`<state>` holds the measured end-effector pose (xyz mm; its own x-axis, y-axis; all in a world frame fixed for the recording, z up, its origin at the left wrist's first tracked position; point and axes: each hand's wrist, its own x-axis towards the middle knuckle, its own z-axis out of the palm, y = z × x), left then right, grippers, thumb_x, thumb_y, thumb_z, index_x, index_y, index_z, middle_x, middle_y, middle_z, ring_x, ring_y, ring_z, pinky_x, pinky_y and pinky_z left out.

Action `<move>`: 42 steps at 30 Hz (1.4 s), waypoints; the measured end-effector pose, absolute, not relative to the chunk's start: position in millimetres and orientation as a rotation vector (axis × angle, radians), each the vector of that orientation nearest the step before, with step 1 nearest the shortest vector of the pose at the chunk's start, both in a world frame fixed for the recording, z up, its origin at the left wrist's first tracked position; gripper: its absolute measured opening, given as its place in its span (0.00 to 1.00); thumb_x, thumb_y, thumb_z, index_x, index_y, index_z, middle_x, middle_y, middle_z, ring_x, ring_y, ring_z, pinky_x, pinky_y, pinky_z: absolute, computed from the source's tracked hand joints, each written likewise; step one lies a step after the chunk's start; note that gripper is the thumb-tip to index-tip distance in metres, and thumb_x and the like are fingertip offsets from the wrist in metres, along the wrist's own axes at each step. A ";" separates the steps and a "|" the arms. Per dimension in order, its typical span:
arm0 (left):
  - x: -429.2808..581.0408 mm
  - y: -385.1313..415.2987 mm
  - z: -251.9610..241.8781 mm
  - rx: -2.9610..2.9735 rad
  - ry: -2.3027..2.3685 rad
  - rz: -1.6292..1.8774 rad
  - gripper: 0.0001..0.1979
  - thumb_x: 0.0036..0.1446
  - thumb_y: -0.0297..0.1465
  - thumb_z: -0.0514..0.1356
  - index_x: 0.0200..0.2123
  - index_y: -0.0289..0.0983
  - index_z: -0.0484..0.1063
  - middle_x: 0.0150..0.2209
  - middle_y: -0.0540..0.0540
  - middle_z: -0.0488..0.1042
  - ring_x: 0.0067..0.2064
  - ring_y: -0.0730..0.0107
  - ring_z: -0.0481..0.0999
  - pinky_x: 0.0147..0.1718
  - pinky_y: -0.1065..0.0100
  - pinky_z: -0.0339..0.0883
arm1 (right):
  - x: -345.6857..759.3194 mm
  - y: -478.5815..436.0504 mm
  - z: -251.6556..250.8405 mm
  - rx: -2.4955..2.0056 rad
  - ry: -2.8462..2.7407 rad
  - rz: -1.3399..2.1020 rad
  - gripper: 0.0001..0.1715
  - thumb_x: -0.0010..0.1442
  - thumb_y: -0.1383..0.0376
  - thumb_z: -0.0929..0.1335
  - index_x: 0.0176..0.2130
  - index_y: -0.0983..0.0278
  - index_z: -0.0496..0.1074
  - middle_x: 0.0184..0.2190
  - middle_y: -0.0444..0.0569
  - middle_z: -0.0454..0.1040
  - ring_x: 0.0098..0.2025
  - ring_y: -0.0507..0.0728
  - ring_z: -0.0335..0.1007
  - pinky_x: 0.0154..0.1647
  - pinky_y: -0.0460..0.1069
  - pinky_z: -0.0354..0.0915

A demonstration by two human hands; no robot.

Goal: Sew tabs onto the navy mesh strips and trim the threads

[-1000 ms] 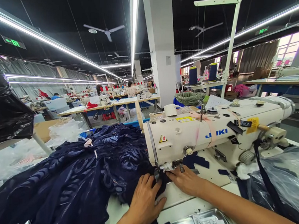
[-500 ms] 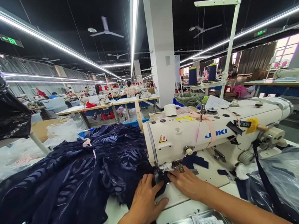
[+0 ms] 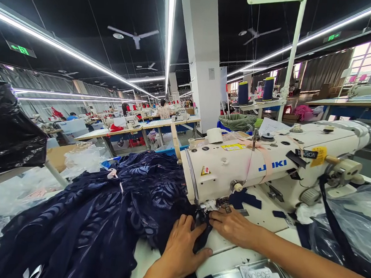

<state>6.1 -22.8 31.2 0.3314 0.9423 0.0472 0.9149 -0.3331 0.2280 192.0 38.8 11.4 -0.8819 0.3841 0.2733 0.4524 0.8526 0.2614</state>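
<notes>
My left hand (image 3: 183,242), spread out, touches blue cloth (image 3: 97,217) at the sewing machine (image 3: 230,172). I can't tell if my right hand (image 3: 234,227) pinches. The sewing looks unfinished; finished stitches are hidden.

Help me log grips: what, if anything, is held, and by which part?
No clear grip shows: the left hand touches navy fabric beside the JUKI sewing machine; whether the right hand pinches the fabric cannot be told.

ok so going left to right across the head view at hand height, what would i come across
clear plastic → navy fabric → left hand → right hand → small navy scrap → more clear plastic
</notes>
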 end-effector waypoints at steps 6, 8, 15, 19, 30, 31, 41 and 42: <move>4.2 -20.6 26.9 2.417 1.707 0.204 0.26 0.49 0.42 0.58 0.52 0.44 0.65 0.40 0.43 0.63 0.46 0.53 0.60 0.49 0.49 0.57 | 192.0 44.3 5.9 -0.608 -2.797 -0.480 0.12 0.58 0.75 0.62 0.41 0.69 0.72 0.41 0.53 0.75 0.36 0.59 0.71 0.38 0.53 0.66; 4.2 -20.9 25.0 2.425 1.719 0.207 0.26 0.49 0.42 0.58 0.52 0.45 0.65 0.40 0.43 0.63 0.46 0.54 0.60 0.49 0.50 0.57 | 192.5 45.8 5.2 -0.605 -2.797 -0.468 0.13 0.58 0.75 0.62 0.42 0.69 0.71 0.43 0.53 0.74 0.37 0.59 0.71 0.38 0.53 0.67; 5.9 -21.0 20.9 2.433 1.742 0.242 0.25 0.49 0.42 0.59 0.52 0.45 0.66 0.42 0.43 0.63 0.46 0.55 0.60 0.48 0.51 0.58 | 192.6 52.6 1.7 -0.587 -2.839 -0.388 0.16 0.57 0.76 0.61 0.45 0.70 0.70 0.46 0.53 0.73 0.40 0.60 0.72 0.38 0.55 0.69; 6.3 -21.4 18.2 2.447 1.754 0.274 0.25 0.49 0.43 0.59 0.52 0.45 0.66 0.43 0.43 0.64 0.47 0.54 0.60 0.50 0.50 0.57 | 193.2 54.8 1.7 -0.585 -2.848 -0.349 0.17 0.57 0.77 0.61 0.45 0.70 0.70 0.46 0.53 0.73 0.42 0.61 0.72 0.40 0.56 0.69; 11.6 -21.2 13.7 2.433 1.819 0.268 0.25 0.51 0.43 0.57 0.52 0.42 0.66 0.45 0.40 0.65 0.50 0.50 0.60 0.51 0.48 0.56 | 191.1 51.9 6.7 -0.608 -2.824 -0.287 0.20 0.56 0.78 0.61 0.48 0.73 0.69 0.48 0.57 0.71 0.45 0.63 0.70 0.45 0.56 0.68; 12.4 -21.0 14.0 2.437 1.826 0.266 0.25 0.51 0.43 0.56 0.52 0.42 0.66 0.45 0.40 0.65 0.50 0.50 0.60 0.51 0.49 0.56 | 190.9 51.5 7.3 -0.623 -2.820 -0.296 0.20 0.56 0.78 0.61 0.48 0.73 0.69 0.47 0.57 0.71 0.45 0.63 0.70 0.45 0.56 0.68; 17.0 -19.1 13.5 2.508 1.902 0.306 0.24 0.52 0.42 0.56 0.51 0.39 0.67 0.42 0.41 0.69 0.46 0.53 0.63 0.48 0.52 0.61 | 189.8 52.5 2.5 -0.719 -2.817 -0.342 0.21 0.57 0.77 0.60 0.49 0.69 0.68 0.48 0.55 0.71 0.45 0.64 0.69 0.42 0.57 0.69; 17.3 -18.8 12.7 2.516 1.909 0.306 0.23 0.53 0.41 0.56 0.51 0.39 0.67 0.41 0.41 0.69 0.46 0.53 0.64 0.48 0.52 0.61 | 189.7 52.4 2.0 -0.719 -2.813 -0.342 0.21 0.56 0.77 0.60 0.49 0.69 0.68 0.48 0.55 0.71 0.45 0.64 0.69 0.42 0.57 0.68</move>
<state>17.3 -18.8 12.7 0.2579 0.9508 0.1715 0.9568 -0.2760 0.0911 189.7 52.4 2.0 -0.8567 0.4427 0.2649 0.4932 0.8533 0.1692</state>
